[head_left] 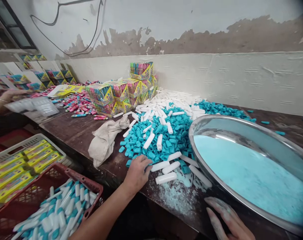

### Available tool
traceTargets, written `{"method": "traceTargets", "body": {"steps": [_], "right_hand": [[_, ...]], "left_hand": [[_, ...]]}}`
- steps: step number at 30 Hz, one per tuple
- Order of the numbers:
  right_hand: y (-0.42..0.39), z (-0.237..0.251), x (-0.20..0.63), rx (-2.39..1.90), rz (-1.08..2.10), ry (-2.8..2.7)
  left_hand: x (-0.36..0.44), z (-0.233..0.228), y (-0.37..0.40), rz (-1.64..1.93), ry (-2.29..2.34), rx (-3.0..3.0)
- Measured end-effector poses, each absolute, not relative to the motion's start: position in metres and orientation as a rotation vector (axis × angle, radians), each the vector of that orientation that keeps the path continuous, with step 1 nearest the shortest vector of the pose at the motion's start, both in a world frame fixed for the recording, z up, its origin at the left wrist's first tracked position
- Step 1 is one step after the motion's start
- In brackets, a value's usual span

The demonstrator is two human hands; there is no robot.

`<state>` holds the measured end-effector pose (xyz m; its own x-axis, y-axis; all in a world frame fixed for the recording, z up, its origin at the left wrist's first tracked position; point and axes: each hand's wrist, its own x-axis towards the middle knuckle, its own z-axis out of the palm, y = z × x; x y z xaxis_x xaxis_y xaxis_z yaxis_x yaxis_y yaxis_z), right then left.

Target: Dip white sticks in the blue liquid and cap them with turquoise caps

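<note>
My left hand (138, 171) is closed, its thumb and fingertips pinching the near end of a white plastic tube (160, 166) lying at the table's front edge. Several more loose white tubes (166, 178) lie just beside it. Behind the hand rises a heap of teal plastic caps (156, 140) with white tubes scattered over it. My right hand (228, 216) is open, fingers apart and dusted with powder, low beside a large steel basin (198, 150). Pale blue powder (246, 173) fills much of the basin, and some is spilled on the table (181, 196).
A crumpled cloth (107, 138) lies left of the caps. Stacked boxes of coloured tubes (121, 93) stand behind it. At lower left, a red crate (73, 173) holds capped tubes beside a pale basket (46, 138) of yellow boxes. Another person's hand (10, 96) is at far left.
</note>
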<state>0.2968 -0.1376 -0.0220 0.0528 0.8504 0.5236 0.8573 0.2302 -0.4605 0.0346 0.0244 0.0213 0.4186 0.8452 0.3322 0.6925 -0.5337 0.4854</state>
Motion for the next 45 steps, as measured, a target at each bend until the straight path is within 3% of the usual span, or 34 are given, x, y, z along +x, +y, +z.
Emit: {"method": "traceTargets", "body": {"steps": [5,9,15,24,33,38,45], "right_hand": [[-0.136,-0.022,0.295,-1.534,-0.041,-1.748],[-0.137,-0.022,0.294,-1.519,-0.062,-1.726],[-0.140,-0.028,0.298,-1.549,-0.031,-1.726],[-0.138,-0.028,0.296,-1.558,-0.019,-1.702],[-0.135,-0.023,0.293,-1.541,-0.034,-1.688],[-0.130,-0.010,0.286,-1.528,-0.031,-1.704],[-0.069,0.033,0.244,-1.578,0.219,-1.982]], "left_hand": [[0.059,0.025,0.019,0.287,1.453,2.633],[0.070,0.030,0.021,0.170,1.476,2.685],[0.057,0.024,0.019,0.288,1.432,2.676],[0.027,0.017,0.011,0.904,1.062,2.239],[0.023,0.030,-0.005,0.938,0.997,1.995],[0.010,0.029,-0.013,0.883,1.026,1.558],[0.006,0.023,-0.025,0.869,0.815,1.080]]}}
